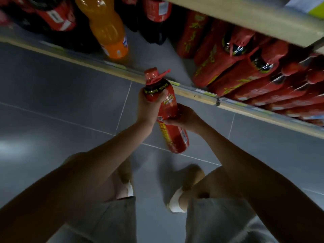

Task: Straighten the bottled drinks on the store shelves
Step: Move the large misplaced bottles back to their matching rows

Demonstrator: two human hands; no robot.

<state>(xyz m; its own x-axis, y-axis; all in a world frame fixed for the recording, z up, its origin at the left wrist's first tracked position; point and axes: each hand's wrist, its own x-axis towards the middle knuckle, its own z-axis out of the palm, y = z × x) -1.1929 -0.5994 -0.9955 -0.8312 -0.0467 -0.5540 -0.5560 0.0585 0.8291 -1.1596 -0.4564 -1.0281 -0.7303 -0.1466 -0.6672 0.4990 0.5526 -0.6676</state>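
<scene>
I hold a large red bottle (169, 113) with a red cap and carry handle out in front of the low shelf, above the floor. My left hand (147, 106) grips its shoulder just under the neck. My right hand (185, 118) wraps the middle of its body from the right. The bottle is tilted, cap toward the shelf, base toward me. On the low shelf (198, 95) to the right stand several matching red bottles (245, 72) packed close together. An orange soda bottle (107, 27) stands further left among dark cola bottles (54, 20).
A bare gap of shelf floor (150, 55) lies between the orange bottle and the red bottles. An upper shelf edge (245, 18) overhangs at top right. Grey floor tiles (61, 102) spread on the left. My legs and white shoes (175, 200) are below.
</scene>
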